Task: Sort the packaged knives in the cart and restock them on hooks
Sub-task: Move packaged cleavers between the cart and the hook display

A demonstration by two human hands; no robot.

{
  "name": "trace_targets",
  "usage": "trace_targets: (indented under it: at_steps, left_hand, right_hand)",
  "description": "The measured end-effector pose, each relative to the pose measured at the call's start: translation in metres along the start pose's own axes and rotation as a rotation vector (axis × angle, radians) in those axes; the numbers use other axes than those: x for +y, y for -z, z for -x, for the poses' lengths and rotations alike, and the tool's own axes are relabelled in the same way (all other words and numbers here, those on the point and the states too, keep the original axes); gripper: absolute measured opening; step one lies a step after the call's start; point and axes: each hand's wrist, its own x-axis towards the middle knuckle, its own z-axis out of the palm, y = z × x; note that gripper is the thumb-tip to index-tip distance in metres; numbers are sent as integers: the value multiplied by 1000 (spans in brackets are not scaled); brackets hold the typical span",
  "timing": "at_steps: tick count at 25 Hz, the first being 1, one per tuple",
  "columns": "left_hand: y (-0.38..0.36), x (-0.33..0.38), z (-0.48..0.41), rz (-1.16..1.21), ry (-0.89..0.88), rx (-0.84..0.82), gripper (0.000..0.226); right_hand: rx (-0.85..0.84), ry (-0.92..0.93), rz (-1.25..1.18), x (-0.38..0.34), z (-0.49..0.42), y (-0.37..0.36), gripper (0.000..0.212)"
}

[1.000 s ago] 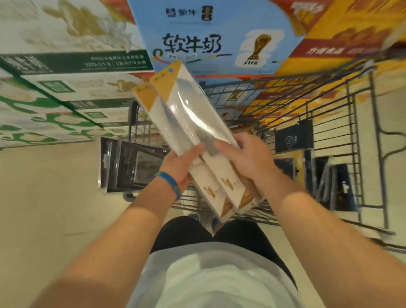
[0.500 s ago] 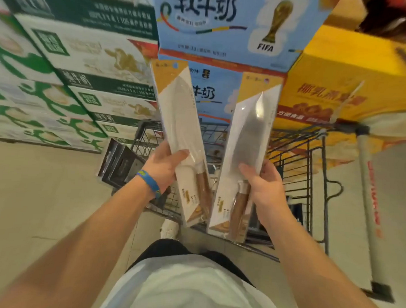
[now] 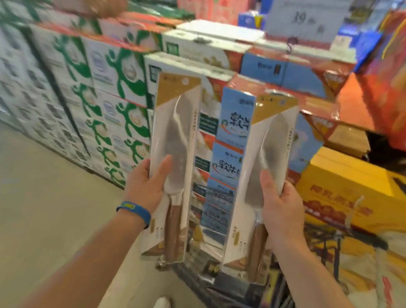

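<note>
I hold two packaged knives upright, side by side and apart. The left knife pack, white card with a gold top and a wooden-handled blade, is gripped at mid-height by my left hand, which wears a blue wristband. My right hand grips the right knife pack, of the same design. The cart shows only as dark wire and packaging at the bottom, below the packs. No hooks are in view.
Stacked green-and-white cartons fill the left. Blue milk cartons stand behind the packs. Yellow boxes and red boxes sit at the right. A price sign hangs above. Beige floor lies at the left.
The two packs, held together over the cart a second ago, are now separated, one in each hand, and raised upright. My view has lifted from the cart to the stacked cartons.
</note>
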Motion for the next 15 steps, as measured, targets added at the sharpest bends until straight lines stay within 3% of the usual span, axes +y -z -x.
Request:
trace_targets:
  at_steps: [7, 15]
  left_hand:
    - [154, 65, -17, 5, -144, 466, 45]
    - [384, 61, -3, -15, -179, 876, 49]
  right_hand:
    - [-392, 205, -61, -134, 13, -141, 44]
    - [-802, 317, -202, -203, 131, -360, 32]
